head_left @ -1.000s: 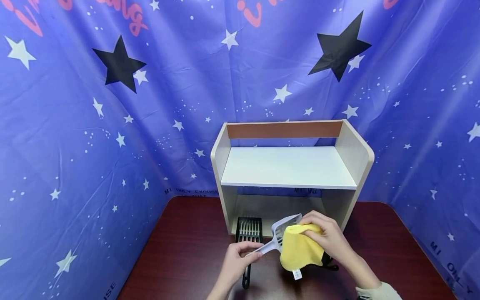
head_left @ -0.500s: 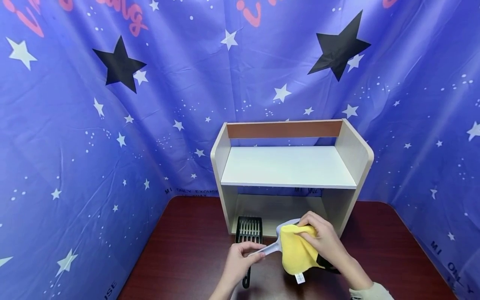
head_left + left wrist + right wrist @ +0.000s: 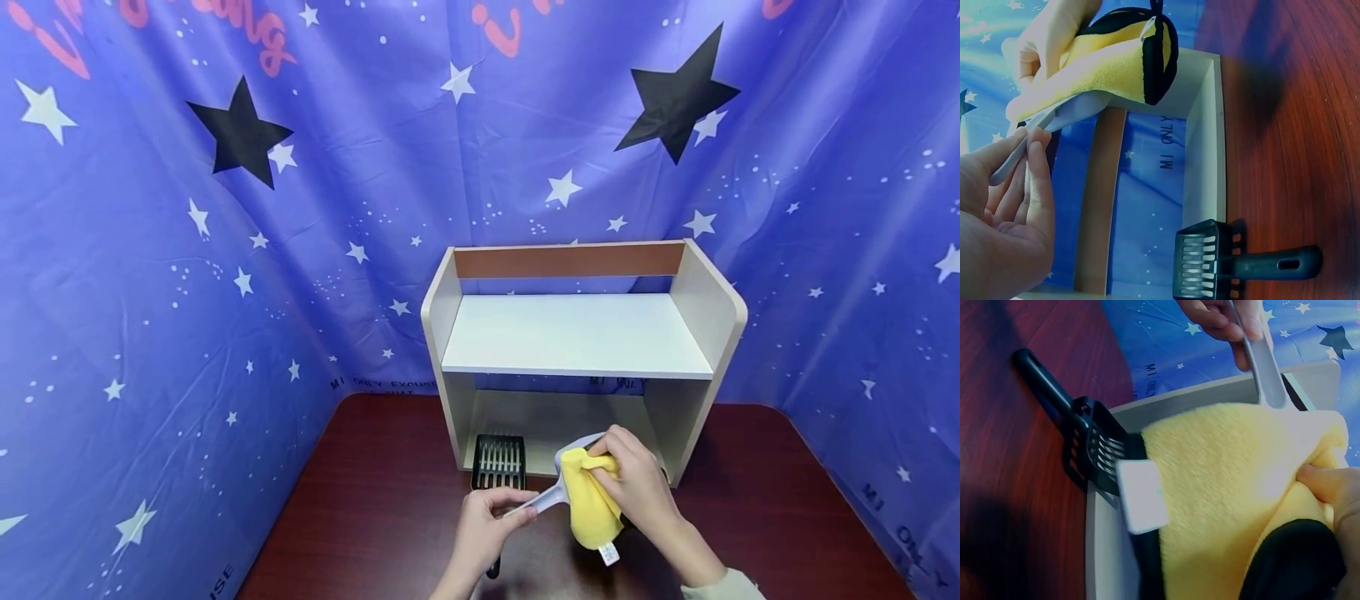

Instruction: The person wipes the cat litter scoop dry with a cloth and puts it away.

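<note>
The pale grey, smooth plastic scoop [image 3: 552, 497] is up off the table, slanted in front of the shelf's lower opening, its slim handle in your left hand [image 3: 483, 527]. You pinch that handle between thumb and fingers, while your right hand [image 3: 633, 475] grips a fuzzy yellow cloth [image 3: 592, 510] with black edging, thumb and fingers bunching it against the scoop's head. The cloth covers most of that head, leaving part of the pale rim showing; its soft pile falls in a rounded fold, and a small white fabric tag [image 3: 608, 553] hangs from its lower edge. To the left of the cloth, behind your left hand, you have a black slotted scoop [image 3: 498, 462], its rectangular head at the shelf's front edge and its handle, with an oval hole, reaching out over the glossy, dark red wood-grain tabletop [image 3: 360, 492]. Beyond stands a pale two-level shelf unit [image 3: 577, 333], flat-boarded, round-cornered, with a brown back strip. Around it hangs a creased, blue-purple curtain [image 3: 375, 150] printed with white and black stars.
</note>
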Demonstrator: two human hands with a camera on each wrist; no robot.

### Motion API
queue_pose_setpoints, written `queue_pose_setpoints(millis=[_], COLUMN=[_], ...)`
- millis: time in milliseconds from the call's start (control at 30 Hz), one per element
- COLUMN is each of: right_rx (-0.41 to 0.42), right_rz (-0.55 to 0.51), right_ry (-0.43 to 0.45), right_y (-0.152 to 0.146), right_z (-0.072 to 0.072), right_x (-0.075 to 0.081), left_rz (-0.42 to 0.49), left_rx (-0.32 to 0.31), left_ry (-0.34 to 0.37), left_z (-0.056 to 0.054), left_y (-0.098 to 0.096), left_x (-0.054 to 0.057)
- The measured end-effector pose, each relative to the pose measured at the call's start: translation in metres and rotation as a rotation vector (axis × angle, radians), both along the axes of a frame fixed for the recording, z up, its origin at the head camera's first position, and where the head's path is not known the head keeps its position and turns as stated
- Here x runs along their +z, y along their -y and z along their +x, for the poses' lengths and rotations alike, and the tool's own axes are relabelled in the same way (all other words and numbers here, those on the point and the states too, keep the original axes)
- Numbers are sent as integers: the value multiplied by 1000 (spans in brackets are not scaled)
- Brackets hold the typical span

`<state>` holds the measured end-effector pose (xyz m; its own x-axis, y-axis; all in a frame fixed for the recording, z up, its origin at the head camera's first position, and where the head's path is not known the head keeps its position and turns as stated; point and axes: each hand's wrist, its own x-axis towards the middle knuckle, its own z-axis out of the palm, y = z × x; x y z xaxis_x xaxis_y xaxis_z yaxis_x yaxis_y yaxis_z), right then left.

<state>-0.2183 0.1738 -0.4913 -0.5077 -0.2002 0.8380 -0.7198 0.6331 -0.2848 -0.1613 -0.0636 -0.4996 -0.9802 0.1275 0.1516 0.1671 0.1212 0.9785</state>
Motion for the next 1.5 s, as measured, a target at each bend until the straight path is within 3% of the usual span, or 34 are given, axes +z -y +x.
queue_pose_setpoints(millis=[233,400,467,600,867,1100,1500], right_rx=[-181,-358,-389,-381,-336,-357,-386], right_rz=[-10,9,13,6,26,20,14], right_ry=[126,256,299,318,197,216,243], right_y=[11,11,11,11,15,12,-1], right_z=[12,14,15,15,13,9,1], right_x=[-11,-8,-6,-4,-7,-8,-9], left_rz=[24,76,86,108,138,96,142], left_rx=[6,1,2,3,-1,-5,-38], left_ry=[56,85,90,112,125,92,74], left_z=[11,12,12,10,4,4,2], left_y=[4,6,6,5,2,1,0], left_x=[0,0,0,-2,-4,-6,-11])
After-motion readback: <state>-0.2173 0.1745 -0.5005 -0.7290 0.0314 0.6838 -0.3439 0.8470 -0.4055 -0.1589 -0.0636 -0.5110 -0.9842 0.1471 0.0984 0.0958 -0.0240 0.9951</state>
